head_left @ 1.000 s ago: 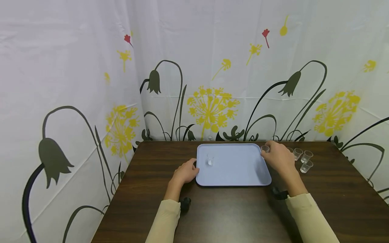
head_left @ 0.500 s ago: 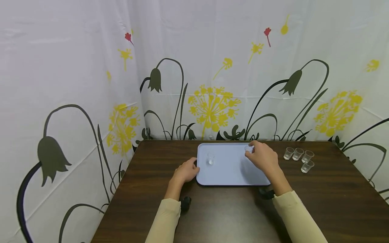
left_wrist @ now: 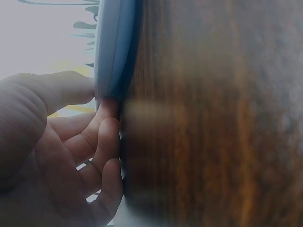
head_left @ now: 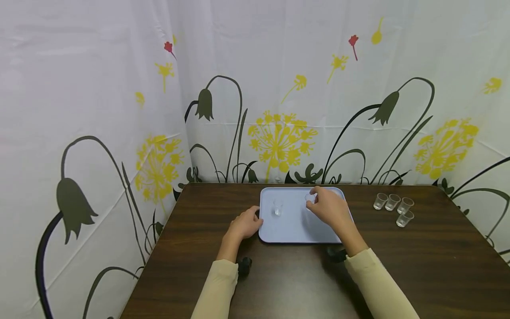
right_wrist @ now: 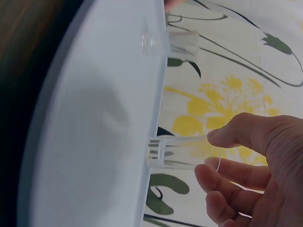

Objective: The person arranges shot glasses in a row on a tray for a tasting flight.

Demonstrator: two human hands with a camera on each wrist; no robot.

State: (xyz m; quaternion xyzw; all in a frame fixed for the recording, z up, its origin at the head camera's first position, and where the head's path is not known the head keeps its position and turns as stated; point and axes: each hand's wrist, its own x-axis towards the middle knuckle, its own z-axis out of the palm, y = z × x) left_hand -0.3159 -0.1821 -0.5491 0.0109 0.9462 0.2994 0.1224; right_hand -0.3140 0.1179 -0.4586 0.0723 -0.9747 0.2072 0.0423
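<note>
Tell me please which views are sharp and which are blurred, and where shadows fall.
Head view: sharp and evenly lit, straight edges bowed by the wide lens; the right hand casts a soft shadow on the tray. Left wrist view: dim, the table smeared, the left hand soft. Right wrist view: bright; the held cup fairly clear, the far cup softer.

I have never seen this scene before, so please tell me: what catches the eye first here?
The pale blue rectangular plastic tray at the middle of the dark brown wooden table stands out. The right hand holds a small clear plastic cup over it, while the left hand grips the tray's left edge. Four more clear cups stand to the right.
</note>
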